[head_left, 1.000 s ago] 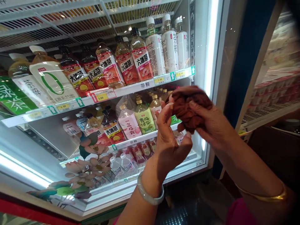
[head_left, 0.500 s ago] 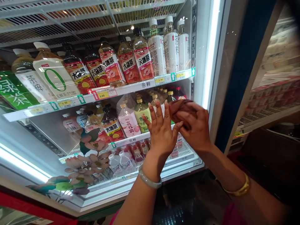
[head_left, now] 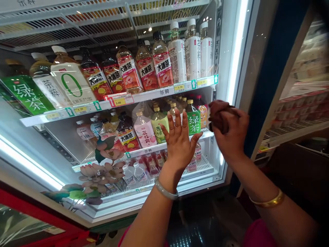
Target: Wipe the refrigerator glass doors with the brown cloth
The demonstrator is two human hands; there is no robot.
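Observation:
My left hand (head_left: 178, 139) is raised in the middle of the view, palm forward and fingers spread, and appears to rest on the glass door of the drinks cooler. It holds nothing. To its right, my right hand (head_left: 232, 133) is closed round a bunched brown cloth (head_left: 222, 109), close to the right edge of the glass. Whether the cloth touches the glass I cannot tell. Behind the glass, near my left hand, stand a green-labelled tea bottle (head_left: 194, 120) and a pink-labelled bottle (head_left: 144, 130).
Iced tea bottles (head_left: 130, 72) line the upper shelf (head_left: 151, 94) behind price tags. A lotus flower picture (head_left: 102, 175) covers the glass at lower left. A bright light strip (head_left: 238, 58) runs down the right side. Farther right is another stocked shelf (head_left: 303, 120).
My right hand has moved right with the cloth, away from my left hand, uncovering the green-labelled bottle. My left hand stays spread in nearly the same place. The view has shifted slightly.

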